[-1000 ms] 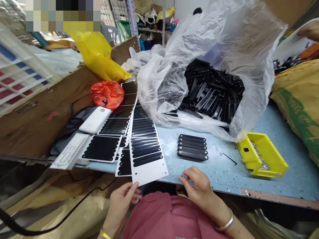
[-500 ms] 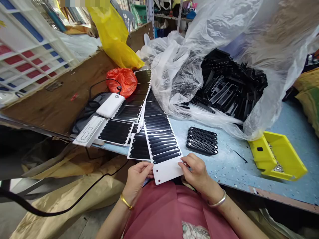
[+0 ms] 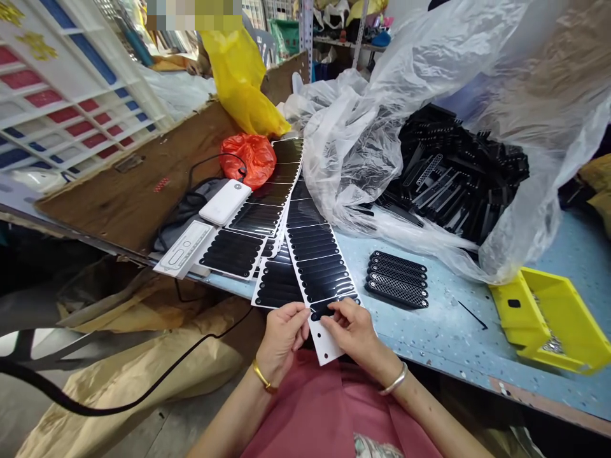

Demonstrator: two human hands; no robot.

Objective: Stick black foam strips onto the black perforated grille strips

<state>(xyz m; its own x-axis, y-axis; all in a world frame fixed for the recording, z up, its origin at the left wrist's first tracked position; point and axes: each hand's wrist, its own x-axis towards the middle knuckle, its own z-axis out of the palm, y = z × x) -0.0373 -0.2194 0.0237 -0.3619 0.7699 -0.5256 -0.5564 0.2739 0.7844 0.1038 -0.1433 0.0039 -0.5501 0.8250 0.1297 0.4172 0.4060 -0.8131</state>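
A long white sheet of black strip stickers (image 3: 319, 257) runs from under the clear plastic bag to the bench's front edge. My left hand (image 3: 285, 334) is closed in a pinch at its left edge, beside the lowest black strip. My right hand (image 3: 352, 326) is closed too, thumb and forefinger together over that lowest strip and the sheet's blank end; its palm hides the right corner. Whether a strip has lifted between the fingertips is too small to tell. More sticker sheets (image 3: 233, 253) lie beneath and to the left. Right of the sheet sits a row of black textured bars (image 3: 397, 280).
A clear bag (image 3: 353, 165) spills a heap of black bars (image 3: 458, 172). A yellow bin (image 3: 548, 318) with small metal parts stands at right, near a thin black rod (image 3: 472, 315). At left are a white power bank (image 3: 225, 201), red bag (image 3: 248, 159) and wooden board (image 3: 133, 172).
Both hands have moved up the sheet and closer together, from its blank end's edges to the lowest black strip. The camera view has shifted slightly left.
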